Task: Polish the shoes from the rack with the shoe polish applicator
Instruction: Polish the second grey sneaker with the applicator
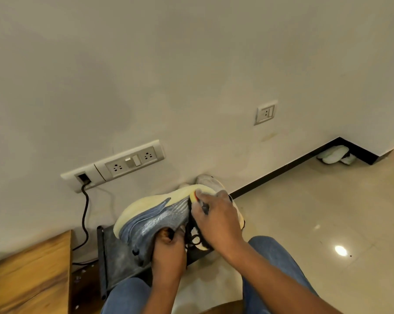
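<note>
While the grey-blue shoe (155, 219) sits tipped on its side above the lap, cream sole toward the wall, the left hand (168, 250) grips its collar from below. Right hand (216, 217) pinches a small yellow-and-red applicator (194, 196) against the sole edge near the heel, black laces dangling under it. Beneath, a dark shoe rack (114, 250) stands against the cream wall (168, 75), wooden furniture (30, 275) at its left. A socket strip (114, 165) feeds a black cable (85, 214). Glossy beige floor tiles (327, 211) run right; pale shoes (335, 155) lie in the corner.
</note>
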